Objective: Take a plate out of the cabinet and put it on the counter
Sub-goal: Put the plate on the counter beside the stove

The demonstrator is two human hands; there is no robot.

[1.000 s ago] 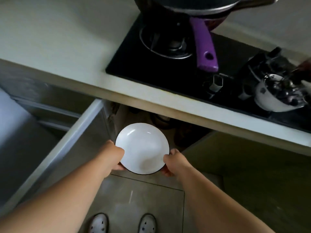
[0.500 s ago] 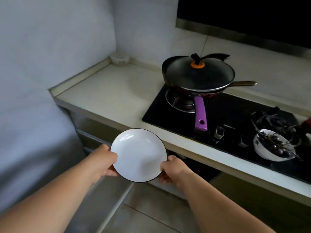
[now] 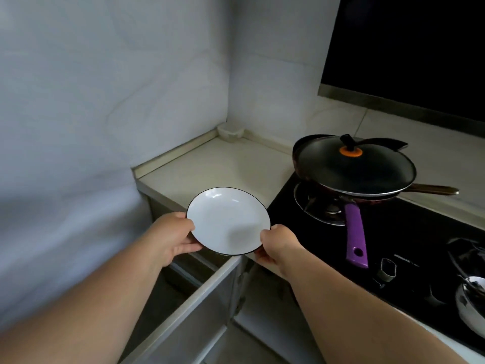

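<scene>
A white plate (image 3: 227,219) with a thin black rim is held level over the front edge of the pale counter (image 3: 217,166). My left hand (image 3: 173,236) grips its left edge and my right hand (image 3: 275,244) grips its right edge, fingers under the rim. Below the plate the cabinet door (image 3: 183,308) stands open; the cabinet's inside is dark and mostly hidden.
A black cooktop (image 3: 393,237) lies right of the counter. On it sits a lidded pan (image 3: 354,169) with a purple handle (image 3: 355,232) pointing toward me, and a white bowl (image 3: 472,303) at the far right. A small clear container (image 3: 231,131) stands in the back corner. Walls close off the left and back.
Both hands have lifted the plate from in front of the open cabinet up to counter height and carried it over the counter's front edge. The view has tilted upward.
</scene>
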